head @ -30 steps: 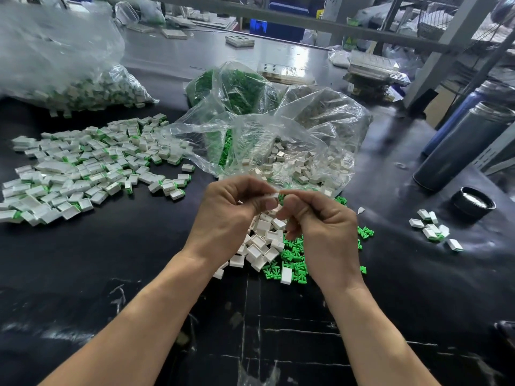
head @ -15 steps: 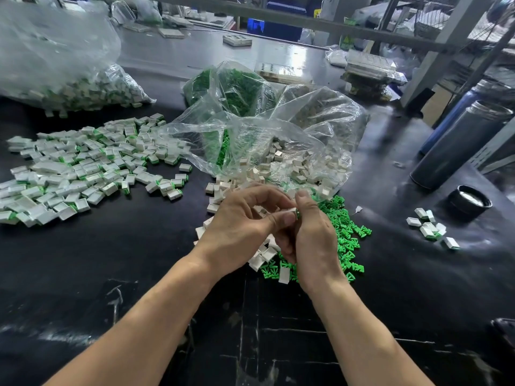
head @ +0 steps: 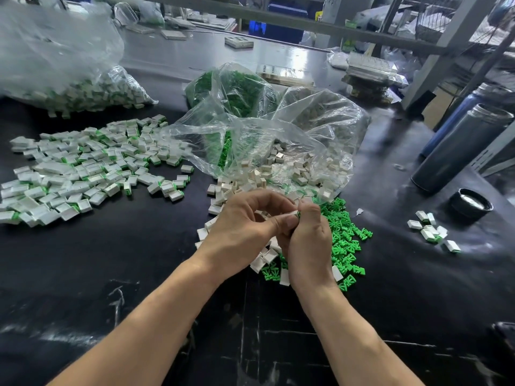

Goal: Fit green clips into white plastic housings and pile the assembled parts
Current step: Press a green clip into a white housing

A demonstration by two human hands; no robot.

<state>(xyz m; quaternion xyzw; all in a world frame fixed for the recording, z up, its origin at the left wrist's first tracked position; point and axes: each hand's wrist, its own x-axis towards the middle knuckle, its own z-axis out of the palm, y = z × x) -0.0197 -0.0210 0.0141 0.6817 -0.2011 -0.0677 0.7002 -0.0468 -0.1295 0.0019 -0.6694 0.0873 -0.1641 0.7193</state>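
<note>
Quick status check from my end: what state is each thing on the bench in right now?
left hand: pinches the white housing
right hand: fingers curled at the housing, pressing a green clip in
white housing: held between both hands, green showing at its end
loose green clips: scattered on the table
assembled pile: spread out at left
clear bag: open, housings spilling out
black cap: off, lying beside the flask

My left hand (head: 245,227) and right hand (head: 309,240) meet over the table (head: 111,274), a housing (head: 291,214) pinched between them. Loose clips (head: 345,243) lie just right of my right hand, loose housings (head: 220,196) under and just beyond both hands. The open bag (head: 278,140) sits behind them. The pile of assembled parts (head: 83,168) spreads well left of my left hand; a few more parts (head: 432,232) lie far right.
</note>
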